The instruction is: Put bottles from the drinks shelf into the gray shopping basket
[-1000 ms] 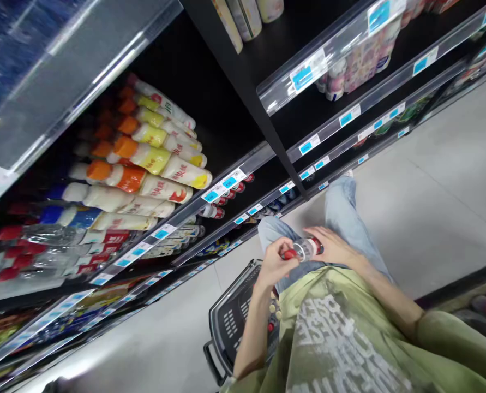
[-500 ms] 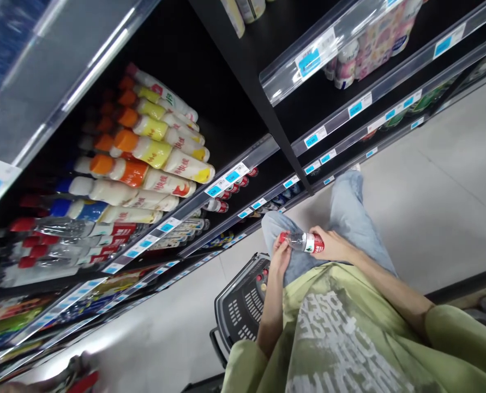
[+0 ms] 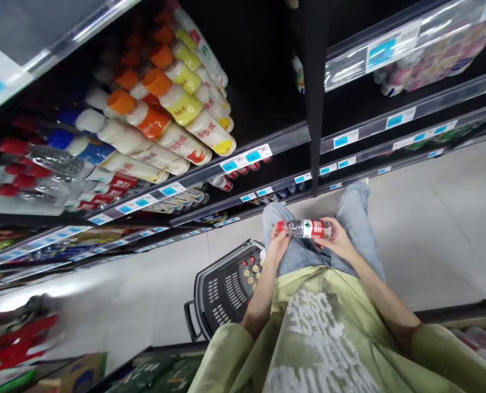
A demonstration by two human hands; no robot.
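A small clear water bottle with a red cap and a red-and-white label lies sideways in front of my lap, held between both hands. The fingers of my left hand close on its cap end. At the base end, my right hand grips it, thumb and fingers round the bottom. More of the label shows between the hands. Beneath and left of my left arm stands a black shopping basket with several round-capped items at its far end, partly hidden by the arm.
Shelves run along the front, with yogurt drink bottles and red-capped water bottles at the left. A dark upright post divides the shelving. Behind me, boxes stand at the lower left. A blurred red shape is near them.
My right hand has shifted toward the bottle's base, uncovering more of the label. The view has turned, so the shelves and basket appear shifted, and more of the basket's contents shows.
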